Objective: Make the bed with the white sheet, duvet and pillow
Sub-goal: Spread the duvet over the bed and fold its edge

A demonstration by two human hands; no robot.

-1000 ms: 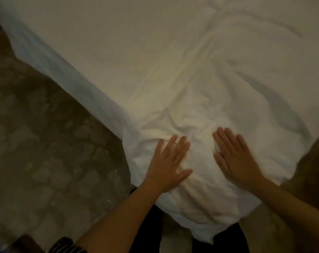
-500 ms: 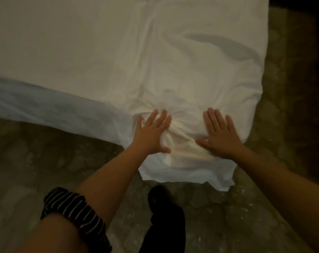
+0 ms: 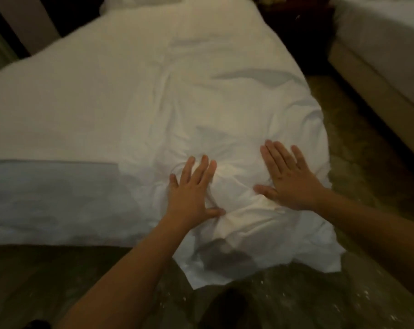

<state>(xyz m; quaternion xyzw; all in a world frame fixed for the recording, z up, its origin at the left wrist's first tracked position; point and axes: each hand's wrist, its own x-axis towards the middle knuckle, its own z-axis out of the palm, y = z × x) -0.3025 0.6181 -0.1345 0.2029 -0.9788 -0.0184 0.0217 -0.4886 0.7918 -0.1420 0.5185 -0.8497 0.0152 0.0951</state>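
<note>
a: where are the hands?

b: both lie flat on the duvet [image 3: 225, 110], near the foot corner of the bed [image 3: 47, 205]. the left hand [image 3: 191, 188] is palm down, fingers straight and a little spread, thumb out to the side against a bunched fold. the right hand [image 3: 287, 176] lies near it on the right, also palm down, fingers straight and close together, thumb stretched toward the left hand.

a: is either one gripping the cloth?

b: no. neither curls round anything; both press on it with open palms. a ridge of crumpled cloth stands between them.

a: how does the duvet lie?

b: it is white and wrinkled, spread over the right part of the bed. its near corner hangs off the foot end toward the floor [image 3: 367, 222]. whether it touches the floor i cannot tell.

a: and the sheet?

b: the white sheet [image 3: 59, 103] shows smooth on the left part of the bed and runs down over the near side, which looks bluish in this light.

a: the pillow?

b: a white pillow [image 3: 139, 2] sits at the far head end, cut by the top edge of the view. how many are there i cannot tell.

a: anything else?

b: a second bed [image 3: 379, 43] stands well apart on the right. a dark piece of furniture [image 3: 296, 20] sits between the two head ends, too dim to make out. the floor is dark and mottled, with pale specks near the hanging corner.
</note>
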